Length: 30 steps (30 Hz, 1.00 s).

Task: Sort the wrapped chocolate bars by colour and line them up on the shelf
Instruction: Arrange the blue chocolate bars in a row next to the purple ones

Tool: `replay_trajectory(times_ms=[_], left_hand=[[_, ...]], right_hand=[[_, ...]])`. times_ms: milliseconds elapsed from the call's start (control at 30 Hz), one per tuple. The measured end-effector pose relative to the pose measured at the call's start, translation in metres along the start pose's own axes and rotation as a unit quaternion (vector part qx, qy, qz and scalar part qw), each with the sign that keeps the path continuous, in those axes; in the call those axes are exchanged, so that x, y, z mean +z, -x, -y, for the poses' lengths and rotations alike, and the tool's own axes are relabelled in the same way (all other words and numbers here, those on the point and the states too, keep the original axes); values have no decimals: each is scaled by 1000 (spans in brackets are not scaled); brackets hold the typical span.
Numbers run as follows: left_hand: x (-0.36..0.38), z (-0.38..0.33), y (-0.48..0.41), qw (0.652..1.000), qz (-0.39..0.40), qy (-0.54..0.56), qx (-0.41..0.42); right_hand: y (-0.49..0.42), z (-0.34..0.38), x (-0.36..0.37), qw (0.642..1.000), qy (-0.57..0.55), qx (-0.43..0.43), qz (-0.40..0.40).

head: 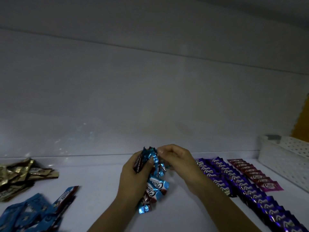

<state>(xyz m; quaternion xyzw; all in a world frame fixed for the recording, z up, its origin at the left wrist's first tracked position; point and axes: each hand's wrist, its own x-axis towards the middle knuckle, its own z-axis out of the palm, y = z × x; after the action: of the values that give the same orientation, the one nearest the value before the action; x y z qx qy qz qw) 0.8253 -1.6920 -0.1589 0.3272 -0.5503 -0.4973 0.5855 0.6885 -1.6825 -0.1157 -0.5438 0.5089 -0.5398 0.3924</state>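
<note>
Sorting under way: blue is the colour being gathered

Both hands meet above the white shelf (100,178). The left hand (133,178) has its fingers curled round a bundle of shiny light-blue foil-wrapped chocolate bars (156,186). These are flat, crinkly packets with crimped ends, and some hang loose below the palm. The right hand (180,164) pinches the bundle's top edge with curled fingers.

This looks like the gathering step for blue. The next move probably calls for evening up the slippery packets, then fanning them into an overlapping line.

Right of the bundle lie rows of glossy purple bars (234,181), then a row of pink bars (255,174), then a white perforated plastic basket (284,158). Left of the bundle sit a loose heap of gold bars (21,174) and, nearer the camera, a blurred heap of blue bars (33,213).
</note>
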Motion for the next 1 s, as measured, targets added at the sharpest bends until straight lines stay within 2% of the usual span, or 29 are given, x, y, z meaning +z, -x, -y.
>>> replay_trajectory(times_ms=[133, 433, 767, 900, 1000], left_hand=[[1, -2, 2, 999, 45, -24, 3], [1, -1, 2, 999, 30, -1, -30], [0, -6, 1, 997, 26, 53, -44], [0, -3, -1, 998, 10, 43, -39], [1, 1, -1, 999, -14, 22, -27]], right_hand=[[0, 2, -3, 1000, 1, 9, 13], [-4, 3, -7, 992, -109, 22, -59], [1, -3, 22, 991, -42, -53, -114], [2, -3, 21, 991, -88, -20, -97], [-2, -4, 14, 988, -98, 9, -119]])
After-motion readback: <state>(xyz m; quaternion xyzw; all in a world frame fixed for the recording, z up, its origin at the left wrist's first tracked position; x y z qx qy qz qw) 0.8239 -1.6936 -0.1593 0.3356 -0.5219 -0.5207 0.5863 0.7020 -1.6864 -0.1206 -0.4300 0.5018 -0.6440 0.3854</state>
